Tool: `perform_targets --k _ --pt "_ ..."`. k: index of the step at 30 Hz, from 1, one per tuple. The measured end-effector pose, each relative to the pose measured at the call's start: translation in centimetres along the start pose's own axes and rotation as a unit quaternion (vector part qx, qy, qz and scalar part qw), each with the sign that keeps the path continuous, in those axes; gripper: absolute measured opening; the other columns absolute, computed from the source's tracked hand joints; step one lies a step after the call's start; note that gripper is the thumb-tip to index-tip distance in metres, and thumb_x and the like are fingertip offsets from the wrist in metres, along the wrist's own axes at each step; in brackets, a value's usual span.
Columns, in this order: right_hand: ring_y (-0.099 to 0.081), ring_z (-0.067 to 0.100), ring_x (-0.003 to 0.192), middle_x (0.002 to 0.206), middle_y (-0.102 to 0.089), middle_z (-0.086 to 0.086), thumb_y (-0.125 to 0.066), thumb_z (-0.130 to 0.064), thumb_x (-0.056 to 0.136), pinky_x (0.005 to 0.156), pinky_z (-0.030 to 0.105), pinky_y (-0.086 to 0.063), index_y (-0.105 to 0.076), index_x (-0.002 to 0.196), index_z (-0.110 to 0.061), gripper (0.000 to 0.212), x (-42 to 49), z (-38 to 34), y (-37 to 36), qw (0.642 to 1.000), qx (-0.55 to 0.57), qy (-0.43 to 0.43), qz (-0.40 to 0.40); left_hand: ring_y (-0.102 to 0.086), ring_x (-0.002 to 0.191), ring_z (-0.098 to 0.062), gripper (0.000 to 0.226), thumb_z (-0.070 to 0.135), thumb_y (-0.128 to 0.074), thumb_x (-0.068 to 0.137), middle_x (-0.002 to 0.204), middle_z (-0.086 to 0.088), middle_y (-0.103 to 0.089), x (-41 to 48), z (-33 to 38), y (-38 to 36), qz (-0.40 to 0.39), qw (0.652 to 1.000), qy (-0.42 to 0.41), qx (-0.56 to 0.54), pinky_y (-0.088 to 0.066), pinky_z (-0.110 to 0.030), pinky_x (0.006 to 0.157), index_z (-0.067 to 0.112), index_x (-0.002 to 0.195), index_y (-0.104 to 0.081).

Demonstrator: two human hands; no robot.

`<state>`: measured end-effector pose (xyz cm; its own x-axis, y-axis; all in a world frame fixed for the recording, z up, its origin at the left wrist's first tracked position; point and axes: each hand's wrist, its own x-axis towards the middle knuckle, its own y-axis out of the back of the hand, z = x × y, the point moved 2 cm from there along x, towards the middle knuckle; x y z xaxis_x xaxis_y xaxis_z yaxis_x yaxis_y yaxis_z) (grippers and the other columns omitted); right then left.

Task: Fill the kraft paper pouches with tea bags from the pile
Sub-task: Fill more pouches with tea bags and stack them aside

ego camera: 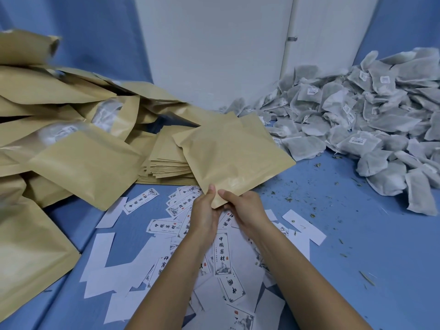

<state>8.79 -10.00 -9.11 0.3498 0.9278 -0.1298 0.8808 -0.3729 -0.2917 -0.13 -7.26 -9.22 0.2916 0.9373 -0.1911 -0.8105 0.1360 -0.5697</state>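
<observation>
Pinching one kraft pouch (232, 153) at its near corner, left hand (204, 210) and right hand (245, 209) hold it above the desk (357, 234). Recommend parting the mouth fully before reaching right to the tea bag pile (357, 120).

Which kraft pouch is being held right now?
The centre pouch, near corner pinched by left hand and right hand; the others lie in the heap or stack.

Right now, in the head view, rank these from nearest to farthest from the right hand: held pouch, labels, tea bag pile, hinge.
1. Held pouch: gripped by the right hand.
2. Labels: just beneath it.
3. Tea bag pile: far right.
4. Hinge: on the back wall, farthest.
</observation>
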Motion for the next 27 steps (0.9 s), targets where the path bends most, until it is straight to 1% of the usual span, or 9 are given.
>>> perform_targets --k 3,8,11,15,18,21,24,25,27 --pt "-0.048 0.005 0.037 0.038 -0.049 -0.010 -0.068 -0.006 0.084 0.049 0.016 -0.042 -0.052 0.028 -0.021 0.061 -0.5 0.0 -0.2 0.999 -0.025 -0.011 -0.026 -0.066 0.083 -0.020 0.025 0.020 -0.043 0.101 0.097 -0.009 -0.071 0.0 0.0 0.0 -0.006 1.000 -0.001 0.003 -0.045 -0.025 0.059 0.004 0.104 -0.061" --pt "-0.050 0.004 0.039 0.039 -0.052 -0.012 -0.070 -0.003 0.082 0.046 0.013 -0.040 -0.056 0.031 -0.022 0.056 -0.2 -0.2 0.0 0.999 -0.046 0.001 -0.026 -0.064 0.086 -0.023 0.026 0.022 -0.041 0.101 0.098 -0.009 -0.072 -0.3 0.1 -0.1 -0.009 1.000 0.012 -0.007 -0.040 -0.028 0.064 0.006 0.106 -0.060" --pt "-0.056 0.012 0.054 0.057 -0.065 -0.005 -0.069 0.000 0.081 0.054 0.018 -0.047 -0.070 0.061 -0.015 0.025 -0.5 -0.3 -0.5 0.999 -0.017 0.006 -0.035 -0.065 0.095 -0.022 0.027 0.023 -0.040 0.101 0.113 -0.010 -0.069 -0.4 0.3 -0.4 -0.013 1.000 0.018 -0.014 -0.041 -0.025 0.063 0.007 0.115 -0.058" --pt "-0.047 0.006 0.040 0.040 -0.050 -0.013 -0.069 0.000 0.081 0.047 0.014 -0.040 -0.057 0.033 -0.024 0.055 -0.5 -0.5 -0.1 0.998 -0.044 0.010 -0.037 -0.063 0.103 -0.025 0.032 0.024 -0.041 0.101 0.118 -0.011 -0.066 -0.4 0.1 -0.3 -0.013 1.000 0.016 0.008 -0.044 -0.027 0.066 0.005 0.122 -0.056" --pt "-0.050 0.008 0.044 0.047 -0.056 -0.010 -0.070 0.001 0.080 0.050 0.018 -0.043 -0.062 0.042 -0.023 0.045 -0.6 -0.8 0.2 0.997 -0.057 0.018 -0.044 -0.066 0.097 -0.024 0.028 0.022 -0.042 0.101 0.109 -0.011 -0.070 -0.1 0.1 -0.3 -0.017 0.999 0.002 0.041 -0.050 -0.030 0.070 0.003 0.112 -0.060" --pt "-0.064 0.018 0.064 0.074 -0.071 0.009 -0.072 -0.005 0.080 0.061 0.025 -0.054 -0.072 0.075 -0.004 0.004 -0.9 -2.1 0.7 0.999 -0.037 0.024 0.032 -0.069 0.092 -0.022 0.024 0.015 -0.044 0.100 0.097 -0.011 -0.072 0.3 0.5 -0.3 -0.021 0.998 -0.006 0.058 -0.054 -0.034 0.080 -0.002 0.105 -0.059" --pt "-0.064 0.020 0.072 0.081 -0.070 0.010 -0.073 -0.013 0.081 0.069 0.030 -0.051 -0.067 0.077 -0.004 0.011 0.3 -3.6 3.7 0.986 0.019 0.044 0.160 -0.070 0.089 -0.014 0.022 0.014 -0.047 0.098 0.091 -0.003 -0.074 0.7 1.1 0.8 -0.010 0.992 -0.003 0.125 -0.052 -0.028 0.082 -0.001 0.109 -0.060" --pt "-0.061 0.020 0.071 0.078 -0.068 0.008 -0.073 -0.012 0.081 0.069 0.030 -0.049 -0.066 0.073 -0.006 0.012 0.5 -4.0 4.4 0.983 0.017 0.044 0.177 -0.070 0.086 -0.012 0.021 0.016 -0.048 0.098 0.088 0.001 -0.074 0.6 1.2 1.1 -0.009 0.988 -0.002 0.157 -0.051 -0.023 0.079 0.001 0.107 -0.061" --pt "-0.056 0.018 0.061 0.069 -0.063 0.007 -0.073 -0.008 0.081 0.060 0.026 -0.047 -0.062 0.069 -0.007 0.016 0.9 -4.0 5.1 0.983 0.027 0.024 0.182 -0.067 0.090 -0.019 0.021 0.021 -0.050 0.098 0.090 -0.002 -0.073 0.6 1.2 1.4 0.012 0.978 0.001 0.210 -0.049 -0.028 0.083 0.004 0.102 -0.063"
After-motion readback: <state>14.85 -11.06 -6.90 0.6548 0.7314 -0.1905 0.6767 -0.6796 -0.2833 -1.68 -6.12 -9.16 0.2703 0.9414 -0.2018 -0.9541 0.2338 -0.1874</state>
